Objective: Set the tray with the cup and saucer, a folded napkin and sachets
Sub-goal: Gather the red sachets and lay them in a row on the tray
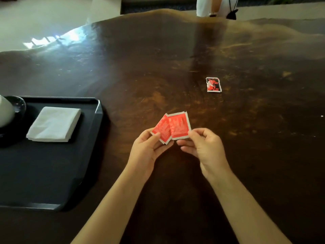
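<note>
Red with white borders, two sachets are held fanned together above the wooden table (pixel 158 59), to the right of the tray (pixel 44 173). The left hand (pixel 149 148) pinches the left sachet (pixel 162 128) at its lower corner between thumb and fingers. The right hand (pixel 202 147), fingers curled, pinches the right sachet (pixel 179 125) at its lower edge. The right sachet overlaps the left one's side. Both point their long axes away from the person, and the left one tilts toward the tray.

The tray lies to the left of both hands, and the left hand is the nearer to it. I judge that the coming move is a carry leftward over the tray's raised right rim onto the bare dark floor of its near half. Nothing stands between the hands and that rim.

On the tray's far half a folded white napkin (pixel 54 124) lies flat. Left of it, at the tray's far left corner, the cup (pixel 5 111) sits on its dark saucer (pixel 17 103), both cut off by the frame edge.

Well to the right of the tray and beyond the hands, a third sachet (pixel 213 84), red and black, lies flat on the wood, closer to the right hand. It is not yet collected. Past the table's far edge stands a person in white (pixel 204 6), only partly in view.
</note>
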